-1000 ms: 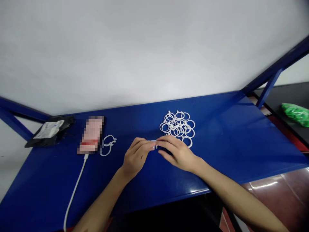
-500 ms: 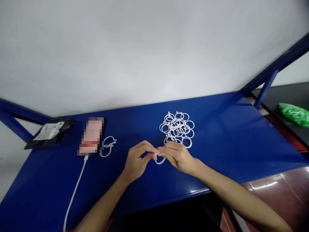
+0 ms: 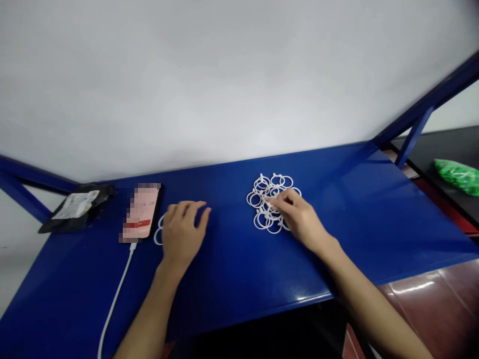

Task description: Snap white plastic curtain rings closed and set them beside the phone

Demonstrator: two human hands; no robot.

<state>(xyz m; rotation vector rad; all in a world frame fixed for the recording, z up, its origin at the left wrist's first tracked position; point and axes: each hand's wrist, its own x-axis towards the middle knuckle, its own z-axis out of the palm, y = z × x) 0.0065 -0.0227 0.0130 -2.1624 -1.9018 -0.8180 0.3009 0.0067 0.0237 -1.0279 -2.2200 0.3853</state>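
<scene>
Over the left part of the blue table, my left hand (image 3: pixel 183 232) is open with thumb and fingers apart. It partly covers a few thin white rings (image 3: pixel 158 238) lying beside the phone. At the pile of thin white rings (image 3: pixel 263 223), each with a small knob, my right hand (image 3: pixel 301 217) has thumb and forefinger pinched on a white ring. The fingers hide much of that ring and some of the pile's right side.
A phone (image 3: pixel 142 209) with a white cable (image 3: pixel 118 294) plugged into it lies at the left of the blue table (image 3: pixel 232 279). Behind it is a black plastic bag (image 3: pixel 101 197) with a label. Green plastic packaging (image 3: pixel 458 175) sits on a dark shelf at right.
Both hands were together around one white ring at the front middle. Now they are apart: my left hand has moved left to the few rings, my right hand up to the pile.
</scene>
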